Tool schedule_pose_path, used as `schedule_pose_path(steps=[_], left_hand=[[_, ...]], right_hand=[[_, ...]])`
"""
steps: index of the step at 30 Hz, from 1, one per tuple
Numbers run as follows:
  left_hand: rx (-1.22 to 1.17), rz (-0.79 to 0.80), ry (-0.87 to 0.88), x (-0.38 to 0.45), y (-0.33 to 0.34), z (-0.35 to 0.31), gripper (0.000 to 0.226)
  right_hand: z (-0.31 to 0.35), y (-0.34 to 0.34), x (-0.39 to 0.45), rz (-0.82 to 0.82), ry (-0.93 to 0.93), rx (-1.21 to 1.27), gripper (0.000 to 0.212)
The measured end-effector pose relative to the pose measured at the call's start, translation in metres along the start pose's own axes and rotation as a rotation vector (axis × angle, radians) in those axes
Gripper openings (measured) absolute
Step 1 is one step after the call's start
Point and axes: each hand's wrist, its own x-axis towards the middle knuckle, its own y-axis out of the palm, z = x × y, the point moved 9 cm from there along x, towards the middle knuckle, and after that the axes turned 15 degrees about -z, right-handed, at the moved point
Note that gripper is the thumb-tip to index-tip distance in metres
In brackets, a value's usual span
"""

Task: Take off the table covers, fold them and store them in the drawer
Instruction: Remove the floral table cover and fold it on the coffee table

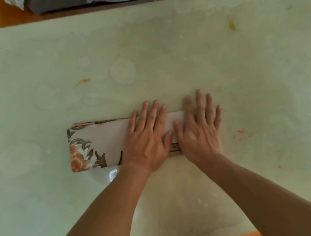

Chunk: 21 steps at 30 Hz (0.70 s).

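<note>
**A:** Start at the left. Where is the table cover [101,145], and why does it lie that way?

**B:** It lies flat on the pale table [160,55], towards the near edge and a little left of the middle, already folded down to a narrow strip. Its flowered left end is bare, with nothing resting on it. Layered edges show along the far side, so I judge it to be several folds thick, and springy enough to need flattening.

**A:** And the left hand [146,140]?

**B:** Its grip is released: palm down, fingers straight and spread, pressing on the strip right of its middle. It pinches nothing. I take it as weighing down the layers so the crease sets.

**A:** The right hand [199,129]?

**B:** Just beside the left, thumbs nearly touching, it is also flat and released. It covers the strip's right end, the outer fingers reaching past onto the table. So the cover sits under both palms, not inside any grip, with most of its length running out to the left.

**A:** What next, in your view?

**B:** Perhaps one more fold, then lifting it for the drawer, which is not in sight here.
</note>
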Motion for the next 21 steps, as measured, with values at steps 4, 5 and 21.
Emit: schedule_pose_path(steps=[4,5,21], left_hand=[[0.063,0.029,0.012,-0.003,0.004,0.004,0.067],[0.040,0.011,0.022,-0.002,0.002,0.002,0.067],[0.113,-0.067,-0.096,-0.058,-0.037,0.134,0.076]], right_hand=[[0.023,0.006,-0.013,0.005,-0.289,0.066,0.064],[0.019,0.011,-0.014,0.007,-0.294,0.042,0.065],[-0.009,-0.007,-0.005,0.007,0.009,0.064,0.066]])
